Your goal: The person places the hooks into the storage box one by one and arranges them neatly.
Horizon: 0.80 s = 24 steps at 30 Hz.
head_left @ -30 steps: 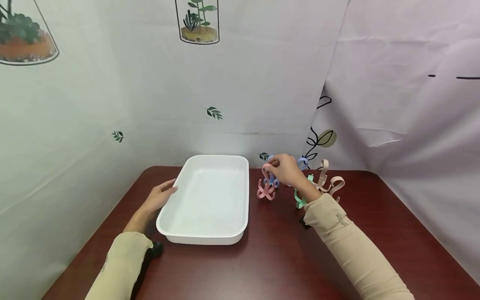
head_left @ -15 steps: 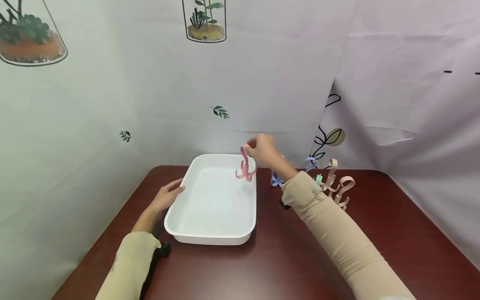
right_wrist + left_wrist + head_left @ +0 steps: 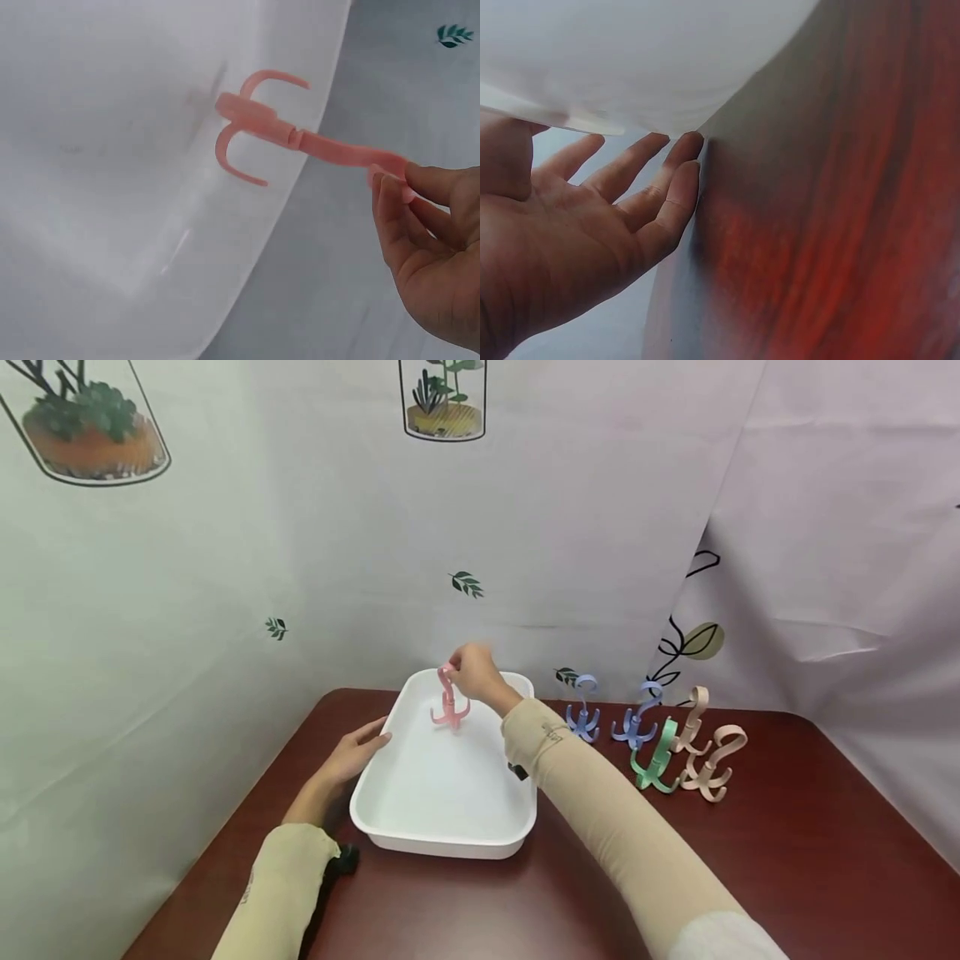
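A pink multi-prong hanging hook hangs upright, prongs down, over the far part of a white rectangular plastic tray. My right hand pinches its curved top between thumb and fingers. In the right wrist view the pink hook overlaps the tray's inner wall, its stem held by the right hand. My left hand holds the tray's left side, thumb at the rim. From the left wrist, the left hand shows its fingertips against the tray's outer wall.
To the right of the tray stand more hooks: two blue hooks, a green hook and two beige hooks. They sit on a dark red wooden table. A printed white cloth hangs behind it.
My right hand has lifted the pink hook from beside the blue one and carried it left over the tray. The left hand stays at the tray's side. The head view has turned slightly left.
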### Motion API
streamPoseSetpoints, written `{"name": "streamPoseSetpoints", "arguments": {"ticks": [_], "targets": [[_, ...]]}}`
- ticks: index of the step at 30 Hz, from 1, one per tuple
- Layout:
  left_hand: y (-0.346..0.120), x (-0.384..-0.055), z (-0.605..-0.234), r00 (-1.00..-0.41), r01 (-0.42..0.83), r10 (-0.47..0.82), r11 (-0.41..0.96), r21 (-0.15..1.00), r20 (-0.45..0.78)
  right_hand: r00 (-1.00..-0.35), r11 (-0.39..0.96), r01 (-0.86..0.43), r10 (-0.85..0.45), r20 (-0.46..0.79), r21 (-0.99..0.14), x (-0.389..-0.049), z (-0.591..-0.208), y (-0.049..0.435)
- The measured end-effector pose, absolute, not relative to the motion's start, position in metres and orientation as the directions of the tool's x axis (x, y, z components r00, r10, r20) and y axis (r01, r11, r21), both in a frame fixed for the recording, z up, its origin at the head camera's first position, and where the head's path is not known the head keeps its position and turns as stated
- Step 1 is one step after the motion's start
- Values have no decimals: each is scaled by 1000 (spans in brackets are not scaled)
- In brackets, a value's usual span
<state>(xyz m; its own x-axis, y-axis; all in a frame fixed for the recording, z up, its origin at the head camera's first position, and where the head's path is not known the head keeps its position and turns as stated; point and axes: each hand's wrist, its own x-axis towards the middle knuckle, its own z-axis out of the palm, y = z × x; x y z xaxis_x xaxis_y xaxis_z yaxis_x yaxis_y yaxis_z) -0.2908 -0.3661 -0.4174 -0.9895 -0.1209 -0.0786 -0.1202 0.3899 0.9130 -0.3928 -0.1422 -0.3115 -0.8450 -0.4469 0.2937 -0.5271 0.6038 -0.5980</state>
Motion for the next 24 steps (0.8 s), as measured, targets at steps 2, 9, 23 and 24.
{"name": "streamPoseSetpoints", "arguments": {"ticks": [2,9,23,24], "targets": [[-364,-289,-420,-989,-122,-121,378,918,-82,-841,607,-532,-456,290,-590,-394,-316,-147],[-359,-285,-426,-990,-114,-118,354,928,-77,-846,628,-528,-449,288,-572,-397,-328,-155],[-364,-286,-416,-990,-116,-121,383,916,-74,-814,641,-552,-552,179,-534,-401,-297,-104],[-364,-286,-415,-990,-115,-119,386,915,-74,-820,648,-543,-548,168,-535,-402,-295,-90]]}}
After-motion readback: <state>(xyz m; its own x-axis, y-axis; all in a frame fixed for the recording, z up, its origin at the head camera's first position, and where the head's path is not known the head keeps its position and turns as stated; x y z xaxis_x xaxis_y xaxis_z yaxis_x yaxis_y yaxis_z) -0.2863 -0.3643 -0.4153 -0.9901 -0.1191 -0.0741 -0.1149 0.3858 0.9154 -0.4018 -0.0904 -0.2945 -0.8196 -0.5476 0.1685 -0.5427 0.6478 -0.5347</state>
